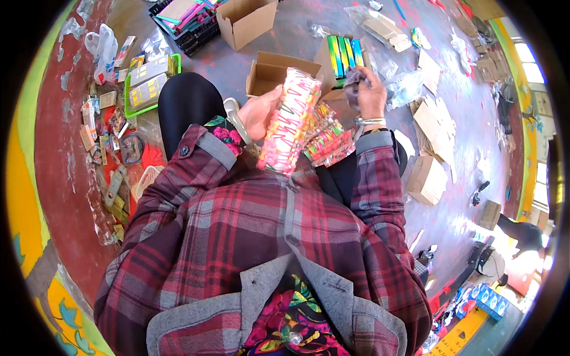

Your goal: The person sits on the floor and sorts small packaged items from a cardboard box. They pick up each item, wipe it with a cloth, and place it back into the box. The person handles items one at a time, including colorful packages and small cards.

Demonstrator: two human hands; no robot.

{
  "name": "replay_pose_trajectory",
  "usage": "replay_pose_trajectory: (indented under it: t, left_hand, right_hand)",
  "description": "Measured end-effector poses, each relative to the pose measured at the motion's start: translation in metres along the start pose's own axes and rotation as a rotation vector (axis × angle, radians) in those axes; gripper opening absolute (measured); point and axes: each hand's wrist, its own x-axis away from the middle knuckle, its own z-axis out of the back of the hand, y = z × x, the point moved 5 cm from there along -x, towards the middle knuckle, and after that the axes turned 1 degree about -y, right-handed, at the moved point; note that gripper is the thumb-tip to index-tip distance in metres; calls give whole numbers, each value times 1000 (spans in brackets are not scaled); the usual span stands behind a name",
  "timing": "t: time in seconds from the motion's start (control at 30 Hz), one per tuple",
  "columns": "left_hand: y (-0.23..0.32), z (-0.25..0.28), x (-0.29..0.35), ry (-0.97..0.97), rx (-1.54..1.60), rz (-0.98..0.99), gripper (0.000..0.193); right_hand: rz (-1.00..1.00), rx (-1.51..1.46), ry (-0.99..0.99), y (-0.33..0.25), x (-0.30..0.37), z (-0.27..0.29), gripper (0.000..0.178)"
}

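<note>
Over the lap, left hand [260, 111] grips tall clear bag of pink-yellow trinkets [289, 121] mid-side; looks light, crinkly, slippery. Right hand [369, 89] pinches grey cloth [354, 80].

I read this as a packing workshop floor: open cardboard boxes [270, 70], a black crate [189, 26] of goods, plastic wrappers [404, 89] scattered on painted concrete.

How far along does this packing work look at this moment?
Done: one small carton already stands filled with bright green and yellow packs. In hand: the left hand holds a clear packet of pink and yellow items, with more packets in the lap; the right hand has a grip on a dark cloth. Left: an open box looks empty, and flat cartons lie unfolded.
</note>
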Motion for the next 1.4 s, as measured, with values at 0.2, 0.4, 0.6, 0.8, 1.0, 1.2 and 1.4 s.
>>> replay_pose_trajectory:
  t: [0.2, 0.4, 0.6, 0.8, 1.0, 1.2, 1.4]
  left_hand:
    - [3, -6, 5, -53, -128, -81, 52]
    - [-1, 0, 4, -110, 108, 15, 44]
    - [44, 32, 7, 262, 54, -189, 34]
    - [93, 126, -40, 757, 125, -260, 25]
    - [65, 168, -123, 896, -60, -191, 24]
    - [37, 238, -177, 453, -2118, 643, 26]
    - [37, 247, -199, 523, -2227, 1080, 42]
  right_hand:
    - [69, -175, -58, -70, 24, -2, 35]
    - [42, -509, -203, -119, 38, -26, 31]
    - [-253, -635, -155, -90, 48, 37, 27]
    - [-472, -742, -61, -27, 65, 49, 28]
    - [-568, -746, -32, 7, 63, 45, 30]
    - [-693, -702, -115, -3, 61, 43, 29]
    - [-685, -661, -236, -7, 54, 34, 30]
